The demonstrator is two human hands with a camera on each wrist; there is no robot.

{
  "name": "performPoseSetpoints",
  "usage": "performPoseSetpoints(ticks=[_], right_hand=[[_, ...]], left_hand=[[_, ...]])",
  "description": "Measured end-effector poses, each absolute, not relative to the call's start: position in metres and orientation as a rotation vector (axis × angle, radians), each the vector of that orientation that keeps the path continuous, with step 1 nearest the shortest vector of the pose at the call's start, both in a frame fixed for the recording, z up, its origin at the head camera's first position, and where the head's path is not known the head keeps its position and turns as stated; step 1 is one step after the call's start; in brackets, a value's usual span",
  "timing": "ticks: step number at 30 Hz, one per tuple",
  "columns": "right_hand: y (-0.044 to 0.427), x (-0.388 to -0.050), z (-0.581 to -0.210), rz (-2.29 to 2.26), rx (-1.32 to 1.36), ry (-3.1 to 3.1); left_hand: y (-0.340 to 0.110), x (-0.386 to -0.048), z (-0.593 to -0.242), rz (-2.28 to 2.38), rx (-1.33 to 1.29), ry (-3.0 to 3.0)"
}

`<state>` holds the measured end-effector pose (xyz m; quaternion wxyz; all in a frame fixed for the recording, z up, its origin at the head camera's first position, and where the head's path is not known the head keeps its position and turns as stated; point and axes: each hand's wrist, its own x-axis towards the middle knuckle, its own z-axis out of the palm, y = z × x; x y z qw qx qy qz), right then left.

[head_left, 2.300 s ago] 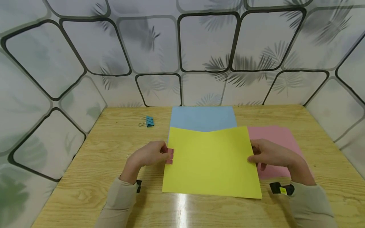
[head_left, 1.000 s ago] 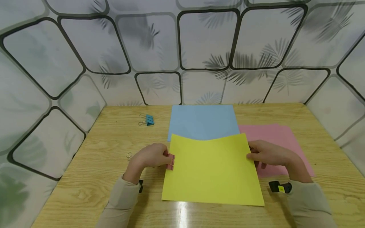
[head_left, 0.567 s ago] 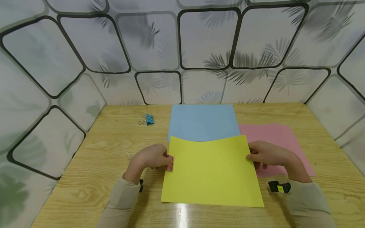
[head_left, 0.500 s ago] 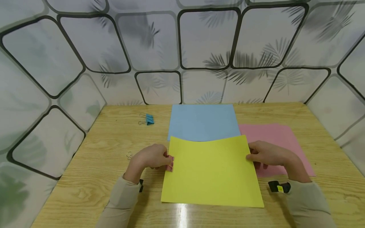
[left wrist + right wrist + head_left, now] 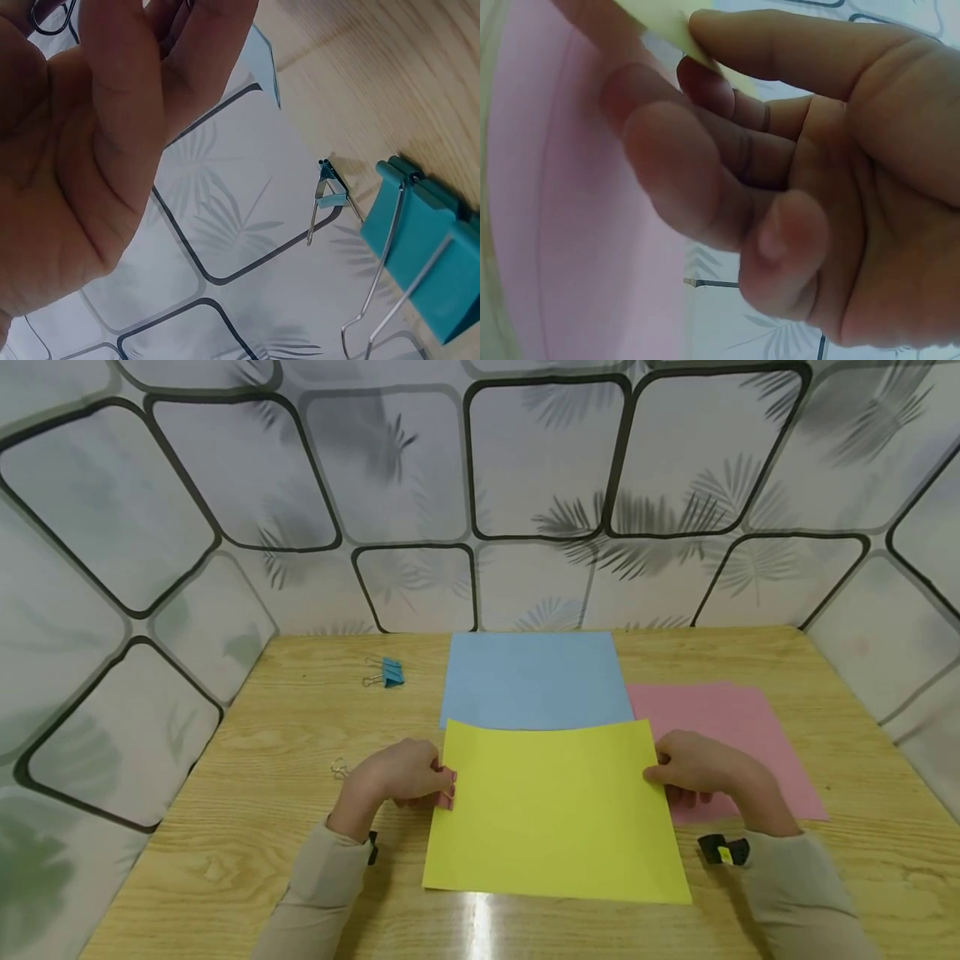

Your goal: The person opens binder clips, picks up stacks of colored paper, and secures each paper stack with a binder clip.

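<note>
In the head view a yellow sheet of paper (image 5: pixel 555 818) is held between both hands, its top edge sagging slightly. My left hand (image 5: pixel 397 772) pinches a pink binder clip (image 5: pixel 447 788) at the sheet's left edge; the fingers partly cover the clip. At the right edge my right hand (image 5: pixel 697 772) pinches the sheet between thumb and index finger. In the right wrist view the thumb (image 5: pixel 765 41) lies on the yellow paper (image 5: pixel 664 26), with the other fingers loosely bent below. A metal loop (image 5: pixel 56 19) shows at the left hand's fingers in the left wrist view.
A blue sheet (image 5: pixel 536 681) lies behind the yellow one, and pink paper (image 5: pixel 735 735) lies under the right hand. A teal binder clip (image 5: pixel 393 672) rests at the back left. Wire handles (image 5: pixel 340 768) of a larger teal clip (image 5: pixel 424 247) show beside the left wrist.
Both hands have brought the yellow sheet and pink clip towards me, uncovering more of the blue sheet. Lately the movement is slight; the sheet's top sags less and the right wrist has shifted left.
</note>
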<state>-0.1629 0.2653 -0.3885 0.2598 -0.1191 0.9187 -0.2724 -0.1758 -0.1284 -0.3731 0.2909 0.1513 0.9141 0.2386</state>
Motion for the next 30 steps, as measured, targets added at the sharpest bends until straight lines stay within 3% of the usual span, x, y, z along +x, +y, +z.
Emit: performPoseSetpoints(ticks=[30], right_hand=[[0.256,-0.167,-0.399,-0.714,-0.177,2.557]], left_hand=[[-0.117,-0.172,-0.373,0.425,0.358,2.552]])
